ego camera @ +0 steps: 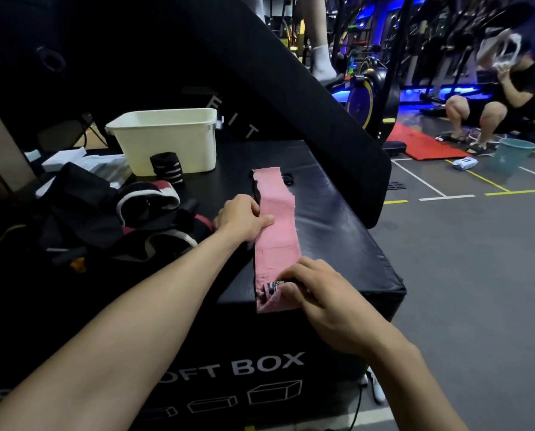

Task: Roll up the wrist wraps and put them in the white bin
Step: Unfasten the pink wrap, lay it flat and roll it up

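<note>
A pink wrist wrap (277, 213) lies stretched out flat along the top of the black soft box (337, 231). My left hand (243, 217) rests on the wrap's left edge near its middle, thumb laid across the pink cloth. My right hand (309, 286) pinches the wrap's near end, where a black-and-white patterned tab is folded in. The white bin (166, 140) stands at the back of the box. A rolled black wrap with white stripes (166, 168) stands upright in front of the bin, outside it.
A heap of more wraps and black straps (129, 219) lies left of my left hand. A slanted black pad (291, 88) rises behind the box. To the right, grey gym floor, a red mat (422, 144), a teal bucket (513, 155) and a squatting person (490, 98).
</note>
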The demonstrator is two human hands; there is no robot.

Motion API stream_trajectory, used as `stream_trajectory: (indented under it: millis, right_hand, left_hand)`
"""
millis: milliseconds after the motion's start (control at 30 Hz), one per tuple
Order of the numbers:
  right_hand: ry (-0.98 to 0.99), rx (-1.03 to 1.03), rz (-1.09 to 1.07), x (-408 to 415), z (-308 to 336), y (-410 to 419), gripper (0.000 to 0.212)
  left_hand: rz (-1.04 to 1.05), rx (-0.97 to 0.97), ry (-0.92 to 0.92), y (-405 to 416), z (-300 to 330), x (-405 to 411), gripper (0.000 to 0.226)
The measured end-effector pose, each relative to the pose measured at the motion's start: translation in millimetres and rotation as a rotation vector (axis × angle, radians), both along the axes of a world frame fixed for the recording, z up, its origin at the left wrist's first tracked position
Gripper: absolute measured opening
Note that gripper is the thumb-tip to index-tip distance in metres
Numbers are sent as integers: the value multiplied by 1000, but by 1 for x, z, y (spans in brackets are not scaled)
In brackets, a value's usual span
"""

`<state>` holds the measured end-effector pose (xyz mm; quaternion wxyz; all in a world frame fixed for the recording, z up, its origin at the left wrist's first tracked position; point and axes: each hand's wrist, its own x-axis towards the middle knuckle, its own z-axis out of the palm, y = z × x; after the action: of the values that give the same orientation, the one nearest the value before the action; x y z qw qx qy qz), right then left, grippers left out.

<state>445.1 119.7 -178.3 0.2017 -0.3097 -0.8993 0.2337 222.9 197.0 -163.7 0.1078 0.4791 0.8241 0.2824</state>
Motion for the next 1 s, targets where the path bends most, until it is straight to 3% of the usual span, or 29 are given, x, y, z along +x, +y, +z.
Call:
stream_trajectory:
  millis: [167,333,500,700,833,1000]
  right_hand:
    - [4,6,-33,-7,3,13,40]
    - [-53,22,4,-6,3,16,25]
    - [-103,11,-4,-6,7,14,25]
    - [-111,-8,-81,-11,6,10,28]
    - [-137,-26,-75,-13,8,10,27]
    - [-150,-67,-32,-7,14,11,24]
  left_hand:
    - [16,70,140,9,1,-6,27]
    - [-34,47,328,22,-5,-4,22]
    - [-86,-13,463,33,-6,-9,14]
    - [-62,24,398,37,-6,-8,26]
    - [-259,136,370,44,-12,-13,10]
    - [-324,116,329,37,-12,-13,16]
